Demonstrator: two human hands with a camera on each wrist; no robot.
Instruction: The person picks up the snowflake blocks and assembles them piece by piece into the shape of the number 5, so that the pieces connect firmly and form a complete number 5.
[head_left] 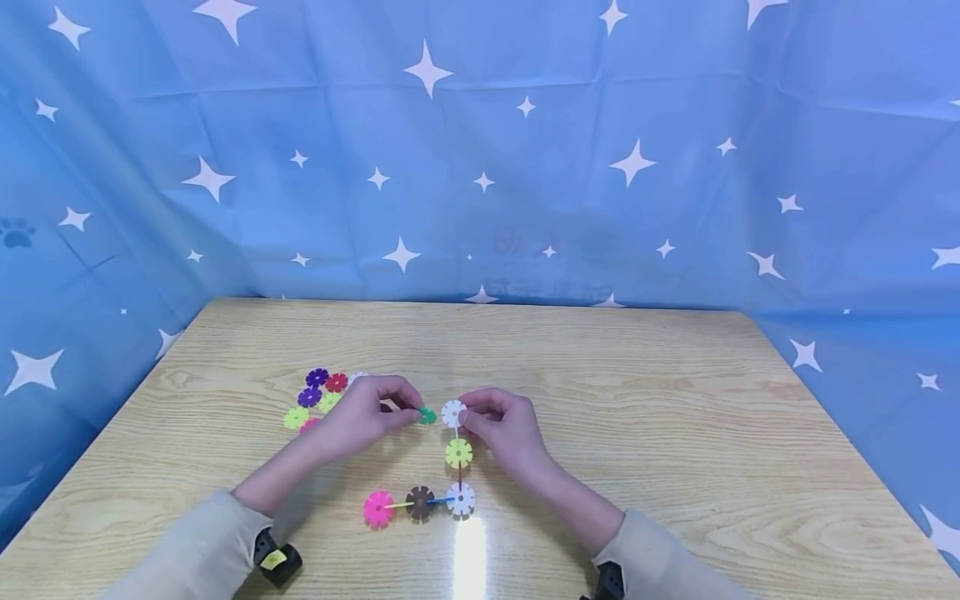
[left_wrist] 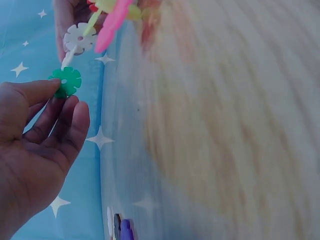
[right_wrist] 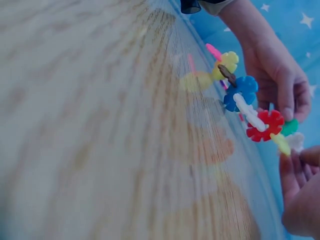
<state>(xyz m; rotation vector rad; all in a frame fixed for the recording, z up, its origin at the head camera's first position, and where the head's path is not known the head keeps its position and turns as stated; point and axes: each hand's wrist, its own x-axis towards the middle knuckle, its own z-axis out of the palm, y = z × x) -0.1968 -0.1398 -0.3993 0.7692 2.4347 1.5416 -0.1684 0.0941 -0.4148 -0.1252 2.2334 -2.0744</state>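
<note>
My left hand [head_left: 367, 417] pinches a green notched plastic disc [head_left: 427, 415] between thumb and fingers. To its right, my right hand [head_left: 512, 427] pinches the white disc [head_left: 452, 412] at the far end of an L-shaped chain of interlocked discs. From there the chain runs toward me through a yellow-green disc [head_left: 459, 453] to a white corner disc [head_left: 461, 499], then left through a brown disc [head_left: 420, 503] to a pink disc [head_left: 378, 508]. In the left wrist view the green disc [left_wrist: 70, 82] is close against the white disc's edge; whether they interlock I cannot tell.
Loose discs lie left of my left hand, among them purple [head_left: 310, 397], red [head_left: 337, 382] and yellow-green [head_left: 296, 417] ones, some partly hidden by that hand. The wooden table [head_left: 675, 400] meets a blue star-patterned curtain [head_left: 480, 167] behind.
</note>
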